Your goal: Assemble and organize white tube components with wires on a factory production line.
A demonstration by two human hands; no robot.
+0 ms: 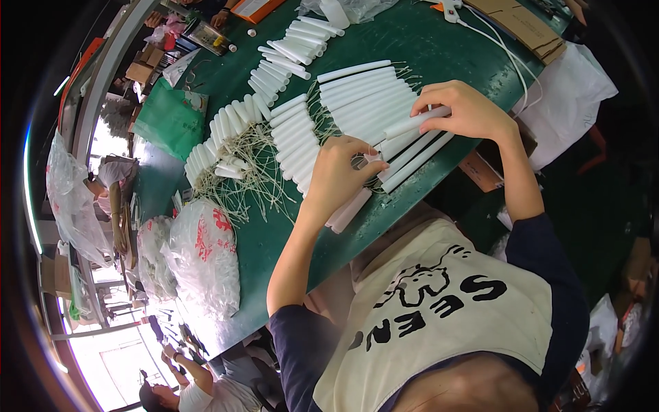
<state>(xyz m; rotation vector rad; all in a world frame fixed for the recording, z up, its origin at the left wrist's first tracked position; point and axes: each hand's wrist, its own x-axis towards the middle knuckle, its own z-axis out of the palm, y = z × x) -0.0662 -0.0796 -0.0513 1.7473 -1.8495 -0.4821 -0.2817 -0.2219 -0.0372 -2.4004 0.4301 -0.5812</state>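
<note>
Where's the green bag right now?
In the head view, the green bag is at upper left, just left of the nearest white tubes and above the red-printed clear plastic bag.

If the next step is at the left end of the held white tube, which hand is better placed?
Probably the left hand: its fingertips are close to that end, while the right hand grips the white tube toward its other end.
</note>
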